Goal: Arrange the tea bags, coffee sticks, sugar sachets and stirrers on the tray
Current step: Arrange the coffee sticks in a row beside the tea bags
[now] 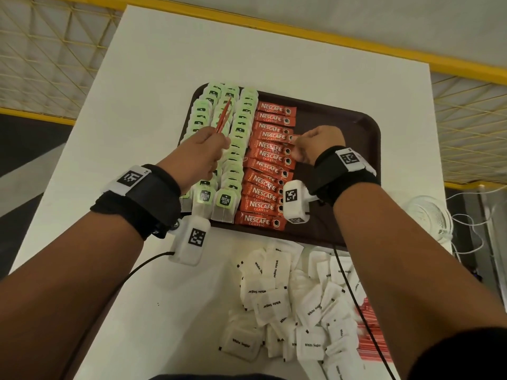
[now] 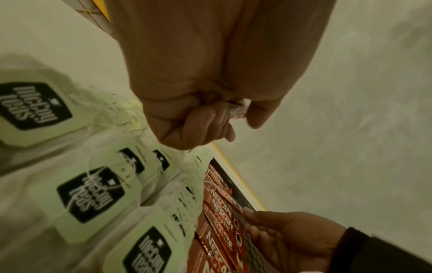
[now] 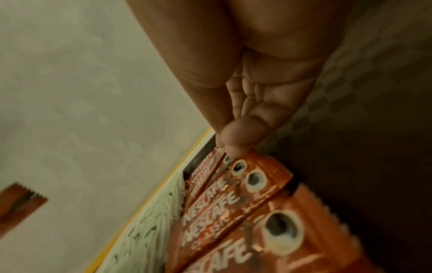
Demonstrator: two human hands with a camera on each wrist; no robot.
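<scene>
Coffee sticks (image 1: 270, 160) fill the tray's (image 1: 365, 124) centre column mid-frame, right hand (image 1: 315, 145) pinching one into line, left hand (image 1: 203, 154) gripping spare sticks (image 1: 223, 116); next, place those, then sugar sachets (image 1: 288, 308).

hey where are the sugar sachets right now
In the head view the sugar sachets lie in a loose pile on the white table, off the brown tray, near its closest edge.

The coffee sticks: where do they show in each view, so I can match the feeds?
Head: coffee sticks in a column at tray centre, right of the tea bags, the right hand at their right ends.
Left wrist: bottom centre.
Right wrist: lower right.
Shared landmark: the tea bags alongside the column.
</scene>
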